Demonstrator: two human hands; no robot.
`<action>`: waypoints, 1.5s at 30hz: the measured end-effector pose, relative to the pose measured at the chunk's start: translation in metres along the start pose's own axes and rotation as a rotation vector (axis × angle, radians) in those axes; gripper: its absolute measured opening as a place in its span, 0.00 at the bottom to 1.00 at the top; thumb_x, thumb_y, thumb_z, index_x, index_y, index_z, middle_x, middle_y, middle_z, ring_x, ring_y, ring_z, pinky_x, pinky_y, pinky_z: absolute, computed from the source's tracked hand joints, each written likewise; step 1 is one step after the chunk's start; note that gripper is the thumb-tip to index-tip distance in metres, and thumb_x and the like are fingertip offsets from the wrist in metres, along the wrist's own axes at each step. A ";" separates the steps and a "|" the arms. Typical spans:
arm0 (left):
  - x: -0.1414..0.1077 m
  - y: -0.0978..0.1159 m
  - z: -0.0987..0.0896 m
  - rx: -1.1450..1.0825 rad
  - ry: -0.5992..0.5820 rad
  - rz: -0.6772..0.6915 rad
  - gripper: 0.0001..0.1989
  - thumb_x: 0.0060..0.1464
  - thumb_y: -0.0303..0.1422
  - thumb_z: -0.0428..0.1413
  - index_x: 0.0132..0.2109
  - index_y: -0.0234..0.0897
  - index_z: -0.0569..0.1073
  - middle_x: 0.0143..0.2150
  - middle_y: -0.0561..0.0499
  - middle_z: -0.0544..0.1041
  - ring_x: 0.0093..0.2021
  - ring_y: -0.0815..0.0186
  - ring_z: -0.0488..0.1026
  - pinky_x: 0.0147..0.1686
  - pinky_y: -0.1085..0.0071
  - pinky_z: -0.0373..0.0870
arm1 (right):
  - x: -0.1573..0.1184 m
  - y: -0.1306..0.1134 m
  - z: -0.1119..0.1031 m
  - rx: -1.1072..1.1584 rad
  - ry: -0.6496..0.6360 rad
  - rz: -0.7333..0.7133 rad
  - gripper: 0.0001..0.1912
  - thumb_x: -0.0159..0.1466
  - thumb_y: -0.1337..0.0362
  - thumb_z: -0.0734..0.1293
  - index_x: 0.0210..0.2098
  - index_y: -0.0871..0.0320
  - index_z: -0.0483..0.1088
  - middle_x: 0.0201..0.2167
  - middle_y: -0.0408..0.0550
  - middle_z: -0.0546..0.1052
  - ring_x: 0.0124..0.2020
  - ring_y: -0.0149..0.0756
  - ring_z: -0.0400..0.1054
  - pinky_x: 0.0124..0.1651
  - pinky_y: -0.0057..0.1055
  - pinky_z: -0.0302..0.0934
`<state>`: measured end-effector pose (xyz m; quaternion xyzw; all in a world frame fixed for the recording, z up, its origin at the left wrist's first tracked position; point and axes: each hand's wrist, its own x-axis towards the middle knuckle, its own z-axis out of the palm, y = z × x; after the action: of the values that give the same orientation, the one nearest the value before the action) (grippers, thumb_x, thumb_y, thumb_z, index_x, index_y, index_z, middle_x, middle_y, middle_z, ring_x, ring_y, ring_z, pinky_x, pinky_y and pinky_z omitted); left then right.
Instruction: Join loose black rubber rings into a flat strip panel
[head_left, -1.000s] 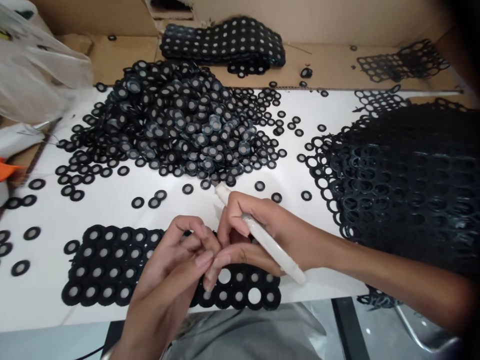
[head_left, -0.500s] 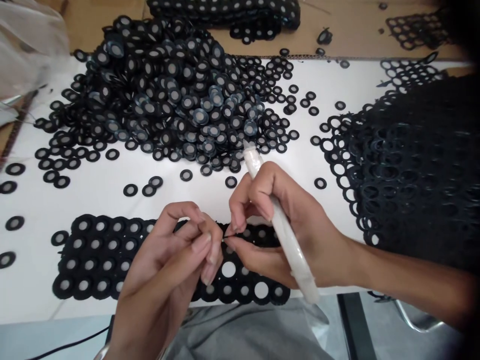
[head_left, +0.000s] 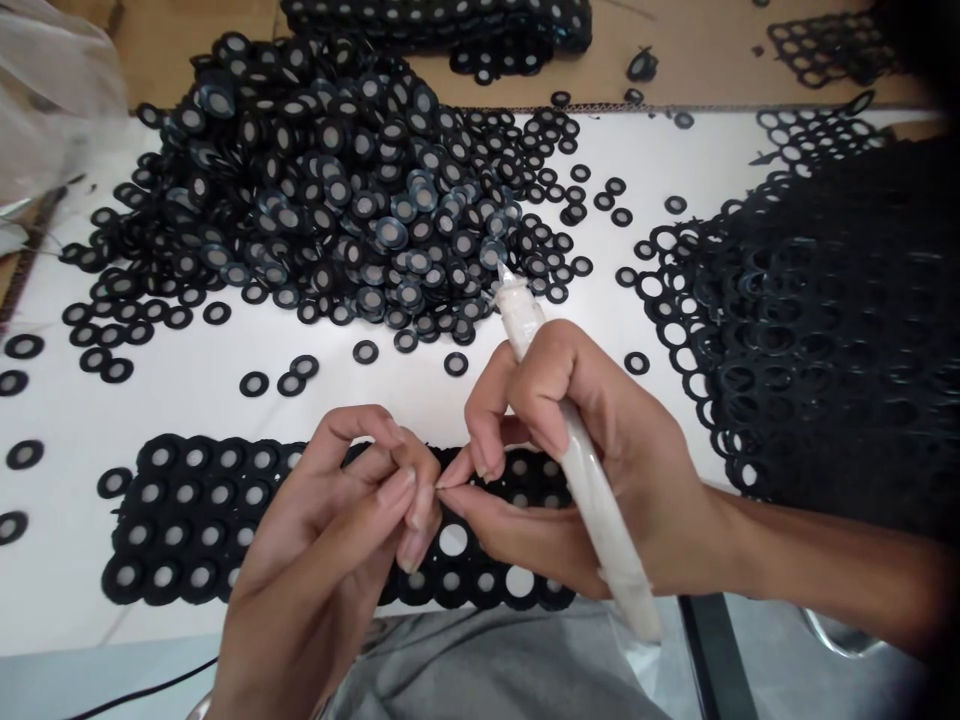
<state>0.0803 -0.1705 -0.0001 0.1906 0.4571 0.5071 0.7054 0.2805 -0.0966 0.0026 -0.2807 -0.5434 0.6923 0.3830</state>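
A black rubber sheet [head_left: 187,515] with rows of grey-centred rings lies near the table's front edge, with two white round gaps at its right part. Above it my left hand [head_left: 345,530] is closed, thumb pressed to the fingers on something too small to make out. My right hand [head_left: 592,460] touches the left fingertips; its thumb and index finger are pinched together. A white pen-like tool [head_left: 600,510] is held in the right hand, slanting across the palm, its pointed tip up and away.
A large heap of black rings [head_left: 337,200] fills the back left, with loose rings around it. Black perforated sheets [head_left: 840,340] are stacked at the right. A rolled ring sheet [head_left: 442,22] lies at the back, a clear plastic bag [head_left: 60,100] at the back left.
The right hand has turned slightly, and the white tool has shifted a little to the right. The left hand is nearly unmoved. The whole view has shifted slightly.
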 end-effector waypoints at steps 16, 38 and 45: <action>-0.002 0.001 0.002 0.019 0.002 0.007 0.08 0.71 0.26 0.65 0.51 0.45 0.78 0.37 0.55 0.77 0.34 0.73 0.75 0.37 0.80 0.76 | 0.002 0.000 -0.002 0.027 -0.025 -0.050 0.31 0.62 0.80 0.83 0.37 0.49 0.59 0.39 0.39 0.73 0.34 0.33 0.71 0.41 0.30 0.78; -0.003 0.002 0.014 0.039 0.104 0.077 0.06 0.69 0.31 0.66 0.49 0.43 0.77 0.35 0.54 0.72 0.32 0.71 0.68 0.34 0.78 0.73 | 0.009 0.003 -0.022 -0.200 -0.035 -0.081 0.25 0.68 0.79 0.75 0.39 0.48 0.57 0.43 0.41 0.76 0.44 0.37 0.75 0.51 0.38 0.75; -0.033 -0.019 0.019 0.412 0.225 0.492 0.05 0.74 0.30 0.61 0.49 0.47 0.75 0.35 0.55 0.79 0.33 0.67 0.76 0.35 0.75 0.76 | 0.018 0.003 -0.024 -0.066 -0.026 -0.075 0.29 0.64 0.78 0.81 0.40 0.49 0.58 0.43 0.38 0.76 0.42 0.32 0.74 0.51 0.34 0.75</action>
<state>0.1048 -0.2037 0.0106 0.3766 0.5654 0.5768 0.4536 0.2892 -0.0692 -0.0063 -0.2637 -0.5811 0.6625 0.3922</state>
